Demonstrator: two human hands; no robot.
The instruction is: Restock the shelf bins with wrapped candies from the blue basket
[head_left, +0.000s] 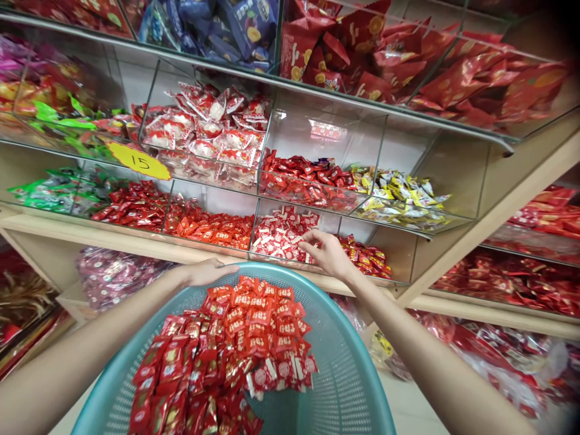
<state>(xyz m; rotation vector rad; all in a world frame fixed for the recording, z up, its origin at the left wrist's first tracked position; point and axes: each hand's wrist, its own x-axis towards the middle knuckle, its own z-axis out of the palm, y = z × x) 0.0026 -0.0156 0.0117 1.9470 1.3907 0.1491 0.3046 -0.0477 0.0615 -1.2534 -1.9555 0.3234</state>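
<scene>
My left hand (209, 272) rests on the far rim of a teal basket (348, 344), its fingers laid along the edge. Inside the basket lie red and gold wrapped candies (181, 362), orange-red packets (258, 314) and some white-and-red ones (283, 371). My right hand (324, 251) is over the right side of a shelf bin of white-and-red candies (281, 232), thumb and index finger bent close together. Whether anything is between those fingertips is too small to tell.
Clear-fronted shelves (217, 66) of candy rise ahead, with a yellow price tag (139, 161) marked 15 at left. A wooden shelf edge (113, 238) runs just beyond the basket. Bagged goods (118, 275) sit below, and a slanting wooden divider (489, 211) stands at right.
</scene>
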